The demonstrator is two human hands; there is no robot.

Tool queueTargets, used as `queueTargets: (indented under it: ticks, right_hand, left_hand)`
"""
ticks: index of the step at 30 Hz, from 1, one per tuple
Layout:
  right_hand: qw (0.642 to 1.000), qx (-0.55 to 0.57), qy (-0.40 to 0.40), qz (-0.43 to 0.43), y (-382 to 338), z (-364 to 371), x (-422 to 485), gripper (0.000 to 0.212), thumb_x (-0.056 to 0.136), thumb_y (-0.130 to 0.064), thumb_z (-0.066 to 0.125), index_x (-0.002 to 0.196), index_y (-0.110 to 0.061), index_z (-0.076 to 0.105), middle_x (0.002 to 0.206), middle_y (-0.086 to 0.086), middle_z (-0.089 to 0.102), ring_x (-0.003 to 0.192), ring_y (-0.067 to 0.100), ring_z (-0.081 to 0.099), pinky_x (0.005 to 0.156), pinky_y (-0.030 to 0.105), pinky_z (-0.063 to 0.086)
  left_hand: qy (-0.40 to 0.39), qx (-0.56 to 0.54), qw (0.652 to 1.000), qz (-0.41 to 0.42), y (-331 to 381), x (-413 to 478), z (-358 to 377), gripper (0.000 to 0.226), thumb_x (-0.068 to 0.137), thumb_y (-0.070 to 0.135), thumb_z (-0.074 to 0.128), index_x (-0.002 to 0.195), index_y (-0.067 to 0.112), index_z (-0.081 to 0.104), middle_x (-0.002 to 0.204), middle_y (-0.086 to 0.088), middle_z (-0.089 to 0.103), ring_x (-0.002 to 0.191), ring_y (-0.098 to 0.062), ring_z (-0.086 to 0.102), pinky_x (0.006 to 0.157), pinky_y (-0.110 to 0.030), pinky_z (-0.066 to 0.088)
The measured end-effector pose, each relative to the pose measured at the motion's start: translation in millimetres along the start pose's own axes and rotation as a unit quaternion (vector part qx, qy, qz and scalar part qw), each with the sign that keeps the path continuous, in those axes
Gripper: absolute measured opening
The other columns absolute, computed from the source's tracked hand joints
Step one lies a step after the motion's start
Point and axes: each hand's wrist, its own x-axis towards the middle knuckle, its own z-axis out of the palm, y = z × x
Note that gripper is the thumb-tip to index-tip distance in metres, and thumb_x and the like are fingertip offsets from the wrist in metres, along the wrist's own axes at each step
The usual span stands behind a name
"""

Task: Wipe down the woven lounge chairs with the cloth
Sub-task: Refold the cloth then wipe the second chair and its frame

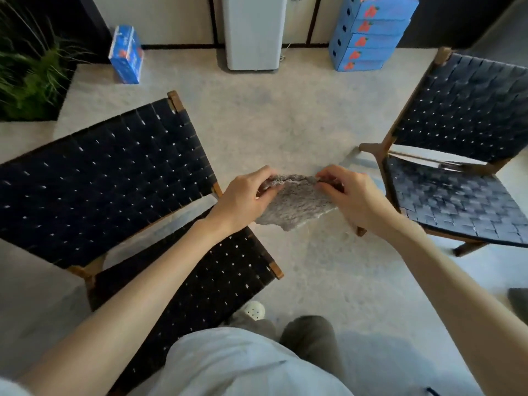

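Reaching forward with both bare forearms, angling them toward each other. Pinching the upper edge of the cloth with the left hand and the right hand, curling the fingers, keeping the backs of both hands up.

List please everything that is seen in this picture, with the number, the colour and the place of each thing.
woven lounge chairs: two, dark webbing on brown wooden frames; left chair by the left arm, right chair at the right side
cloth: one, grey, in the middle, held above the floor
blue boxes: single box far left on the floor; stack of several far right by the wall
white unit: one, white, centre of the far wall
plant: one, green, far left corner
carpet: one, beige, covers the floor
shoe: one in view, white, bottom centre
left hand: pinches the cloth's left top corner
right hand: pinches its right top corner
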Motion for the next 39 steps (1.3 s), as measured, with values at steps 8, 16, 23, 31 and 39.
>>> queueTargets:
  ticks: [8, 16, 23, 31, 39]
  right_hand:
    - [0.985, 0.117, -0.091, -0.086, 78.6, -24.9, 103.0, 0.004, 0.101, -0.023, 0.047, 0.099, -0.022, 0.051, 0.061, -0.020, 0.056, 0.049, 0.005, 0.036, 0.047, 0.019, 0.028]
    - [0.949, 0.087, -0.191, -0.235, 100.0, -68.1, 188.4, 0.009, 0.098, -0.025, 0.052, 0.096, -0.034, 0.052, 0.066, 0.001, 0.057, 0.059, 0.014, 0.046, 0.060, 0.031, 0.041]
    - [0.896, 0.191, -0.298, -0.269, 69.2, -56.2, 251.2, 0.004, 0.100, -0.027, 0.051, 0.098, -0.025, 0.054, 0.061, -0.002, 0.034, 0.055, 0.008, 0.031, 0.052, 0.022, 0.026]
    - [0.923, 0.265, -0.273, -0.061, 42.2, 14.3, 335.7, 0.038, 0.090, -0.037, 0.064, 0.121, -0.026, 0.045, 0.092, 0.005, 0.062, 0.077, 0.012, 0.059, 0.064, 0.026, 0.048]
    - [0.836, 0.206, -0.507, -0.037, 29.3, 65.2, 368.5, 0.115, 0.054, -0.030, 0.087, 0.141, -0.049, 0.014, 0.153, 0.007, 0.020, 0.134, 0.024, 0.035, 0.102, 0.044, 0.045]
  left_hand:
    - [0.090, 0.010, 0.989, -0.116, 4.7, 74.2, 54.7, 0.024, 0.101, 0.029, 0.043, 0.114, 0.009, 0.046, 0.064, 0.012, 0.045, 0.056, 0.000, 0.048, 0.052, -0.016, 0.032]
    - [0.155, -0.080, 0.937, -0.303, 21.0, 103.7, 123.5, 0.075, 0.082, 0.046, 0.070, 0.144, 0.028, 0.030, 0.130, 0.011, 0.057, 0.118, -0.001, 0.051, 0.102, -0.022, 0.039]
    - [0.265, -0.083, 0.899, -0.337, 2.3, 117.0, 128.6, 0.044, 0.087, 0.040, 0.065, 0.126, 0.022, 0.055, 0.124, 0.007, 0.057, 0.115, -0.007, 0.055, 0.100, -0.031, 0.047]
    - [0.345, -0.315, 0.781, -0.415, -34.2, 134.7, 75.8, 0.027, 0.096, 0.024, 0.055, 0.123, 0.024, 0.057, 0.113, 0.010, 0.065, 0.102, 0.002, 0.059, 0.075, -0.008, 0.045]
    - [0.455, -0.366, 0.695, -0.420, -82.1, 151.7, 18.3, 0.019, 0.096, 0.017, 0.056, 0.114, 0.021, 0.059, 0.101, 0.010, 0.067, 0.084, 0.008, 0.065, 0.067, -0.009, 0.050]
